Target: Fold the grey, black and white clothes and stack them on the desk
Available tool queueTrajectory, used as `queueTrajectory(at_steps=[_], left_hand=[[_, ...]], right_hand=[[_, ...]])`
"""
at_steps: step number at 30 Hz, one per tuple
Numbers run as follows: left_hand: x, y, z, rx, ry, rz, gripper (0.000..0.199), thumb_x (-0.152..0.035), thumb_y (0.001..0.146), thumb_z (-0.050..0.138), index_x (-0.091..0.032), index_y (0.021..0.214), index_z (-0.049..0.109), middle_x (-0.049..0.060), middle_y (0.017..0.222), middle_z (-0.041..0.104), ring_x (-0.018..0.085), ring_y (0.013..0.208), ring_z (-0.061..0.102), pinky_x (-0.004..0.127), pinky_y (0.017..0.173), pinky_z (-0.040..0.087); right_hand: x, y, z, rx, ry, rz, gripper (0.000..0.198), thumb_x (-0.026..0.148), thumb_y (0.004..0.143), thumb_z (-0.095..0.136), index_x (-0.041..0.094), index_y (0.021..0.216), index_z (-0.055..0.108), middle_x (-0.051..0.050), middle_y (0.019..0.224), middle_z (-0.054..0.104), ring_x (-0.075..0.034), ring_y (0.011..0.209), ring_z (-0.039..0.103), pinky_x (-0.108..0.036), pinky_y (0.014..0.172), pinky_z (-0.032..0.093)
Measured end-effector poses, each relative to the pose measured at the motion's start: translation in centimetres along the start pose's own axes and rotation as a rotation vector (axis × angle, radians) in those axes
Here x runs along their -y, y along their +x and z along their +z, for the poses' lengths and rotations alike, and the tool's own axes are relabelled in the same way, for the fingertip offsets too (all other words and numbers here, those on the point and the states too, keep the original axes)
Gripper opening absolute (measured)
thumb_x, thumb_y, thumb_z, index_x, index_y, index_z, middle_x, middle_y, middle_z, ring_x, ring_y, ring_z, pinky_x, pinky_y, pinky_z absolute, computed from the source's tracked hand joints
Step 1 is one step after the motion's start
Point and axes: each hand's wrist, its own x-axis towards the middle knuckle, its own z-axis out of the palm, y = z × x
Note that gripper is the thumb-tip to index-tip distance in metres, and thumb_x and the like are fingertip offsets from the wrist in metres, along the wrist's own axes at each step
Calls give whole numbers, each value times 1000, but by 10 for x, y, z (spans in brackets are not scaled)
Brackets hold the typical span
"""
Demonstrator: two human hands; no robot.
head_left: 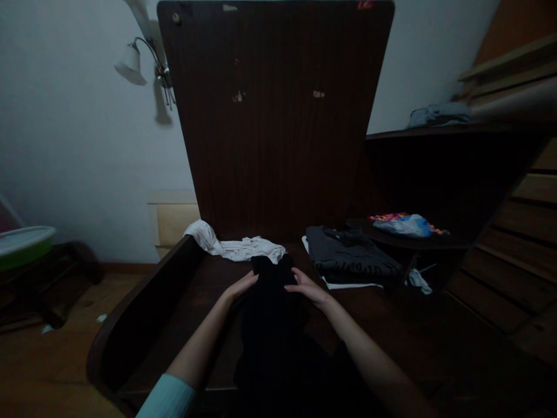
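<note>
A black garment point(272, 307) hangs toward me over the front of the dark wooden desk point(191, 313); its exact kind is too dark to make out. My left hand point(243, 284) grips its left side near the top, the fingertips partly hidden by the cloth. On the opposite side my right hand point(308, 287) is closed on the fabric, thumb in front. Just beyond the garment lies a crumpled white cloth point(243, 248). To the right of my right hand sits a folded stack of dark clothes point(350, 255) with something white beneath.
A tall dark board point(278, 116) rises behind the desk. At right, a shelf point(452, 232) bears a colourful plastic bag point(404, 225), with grey cloth point(439, 115) above. The desk's raised left side point(130, 313) curves forward. A green basin point(26, 247) rests on a stool at far left.
</note>
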Motion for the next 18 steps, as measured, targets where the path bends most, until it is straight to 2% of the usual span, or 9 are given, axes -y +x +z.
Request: queueTrajectory(at_steps=[3, 5, 8, 10, 12, 16, 18], left_hand=[[-3, -5, -2, 43, 44, -14, 48, -32, 63, 68, -15, 106, 57, 6, 105, 63, 25, 105, 51, 32, 91, 37], [-4, -6, -2, 86, 89, -30, 47, -29, 60, 70, -15, 103, 59, 6, 103, 64, 25, 103, 52, 34, 90, 38], [-8, -6, 3, 216, 146, -68, 43, -29, 56, 72, -14, 95, 62, 6, 97, 66, 25, 97, 55, 35, 87, 40], [-11, -7, 5, 254, 145, -64, 44, -29, 55, 72, -13, 94, 63, 6, 96, 66, 25, 95, 56, 34, 85, 42], [-15, -6, 4, 165, 97, -47, 45, -30, 57, 71, -14, 97, 61, 5, 96, 66, 24, 93, 57, 32, 82, 44], [-25, -3, -18, -204, -66, 34, 42, -38, 64, 65, -16, 99, 59, 5, 95, 66, 22, 89, 60, 30, 77, 46], [-27, -1, -33, -315, -153, 100, 41, -41, 65, 64, -15, 96, 60, 6, 93, 66, 23, 89, 60, 30, 77, 46]], right_hand=[[4, 4, -3, -47, 17, -70, 43, 15, 48, 72, 25, 87, 56, 2, 82, 66, -19, 83, 61, -32, 78, 46], [9, 5, -9, -185, 60, -168, 44, 17, 49, 72, 25, 89, 56, 0, 89, 66, -20, 88, 60, -34, 82, 44], [21, 6, -23, -412, 128, -339, 47, 20, 50, 72, 25, 93, 56, -1, 100, 64, -21, 99, 55, -35, 90, 40], [27, 5, -31, -467, 164, -391, 47, 22, 50, 72, 25, 94, 57, 0, 102, 64, -21, 101, 54, -35, 92, 40], [30, 4, -36, -479, 193, -366, 44, 28, 54, 71, 26, 96, 57, 1, 100, 65, -21, 99, 56, -35, 90, 42], [27, 5, -38, -502, 214, -255, 34, 39, 64, 65, 28, 96, 59, 0, 94, 67, -22, 95, 59, -35, 84, 47], [25, 6, -38, -534, 215, -251, 33, 41, 64, 65, 27, 93, 60, 0, 94, 67, -21, 94, 59, -34, 84, 47]])
